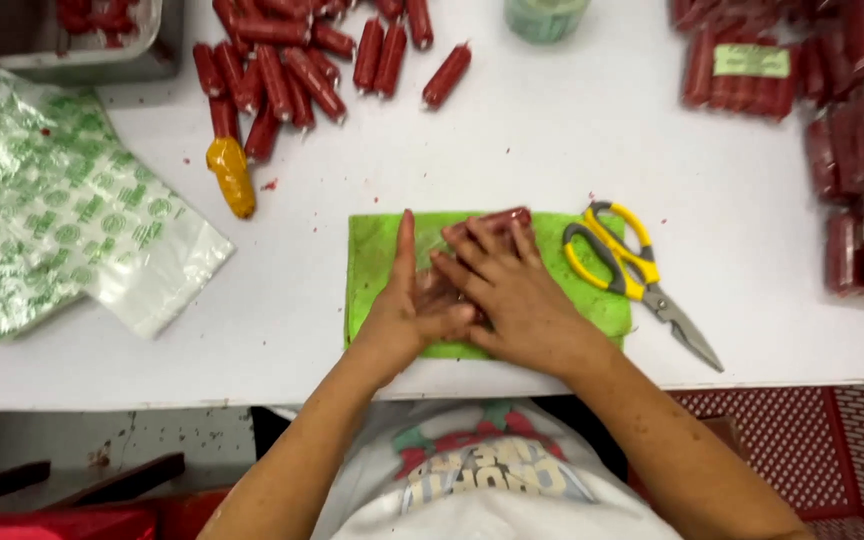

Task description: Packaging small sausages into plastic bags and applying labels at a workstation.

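Observation:
A green cloth [377, 250] lies on the white table [512, 150] near its front edge. On it sits a clear bag of red sausages [497, 219], mostly hidden under my hands. My left hand [407, 305] lies along the bag's left side, fingers pointing away from me. My right hand [507, 290] presses flat on top of the bag, fingers spread over the sausages. Both hands touch the bag and overlap each other in the middle.
Loose red sausages [287, 70] are piled at the back, with a yellow-orange one [231, 175] beside them. Yellow-handled scissors [624, 268] lie right of the cloth. Printed plastic bags [52, 210] lie left, packed sausage bags [842, 130] right, a metal tray [72, 40] at back left.

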